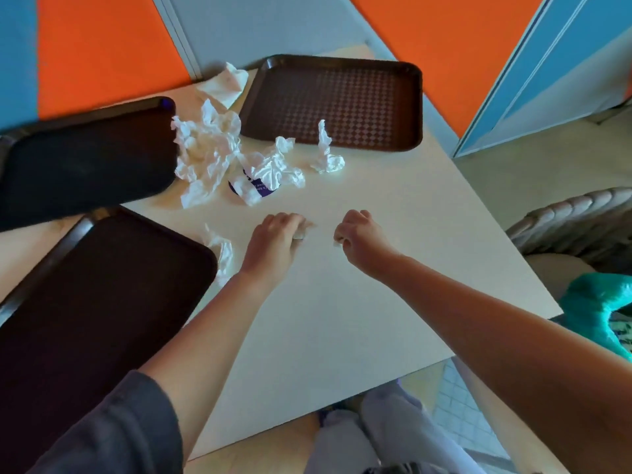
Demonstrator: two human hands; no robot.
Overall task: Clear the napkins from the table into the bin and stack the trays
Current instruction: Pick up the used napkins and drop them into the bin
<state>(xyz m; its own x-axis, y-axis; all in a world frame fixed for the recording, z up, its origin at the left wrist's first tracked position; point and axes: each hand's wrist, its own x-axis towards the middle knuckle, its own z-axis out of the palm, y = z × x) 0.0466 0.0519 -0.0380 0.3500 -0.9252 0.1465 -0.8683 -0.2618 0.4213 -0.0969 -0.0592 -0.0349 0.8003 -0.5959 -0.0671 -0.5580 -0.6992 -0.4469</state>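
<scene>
On the pale table (359, 302) I count three brown trays: one far (333, 100), one at left (85, 159), one near-left (95, 302). Six crumpled napkins lie loose: one (224, 83) between the far trays, a big one (205, 152), a purple-printed one (266, 176), a small twist (326, 152), and one (222, 254) beside the near tray. My left hand (277, 241) curls over a white scrap; my right hand (359, 234) pinches another small piece.

You are in a canteen-style eating area. Note brown serving trays (333, 100), crumpled napkins (205, 148), bright wall panels (102, 46).
</scene>
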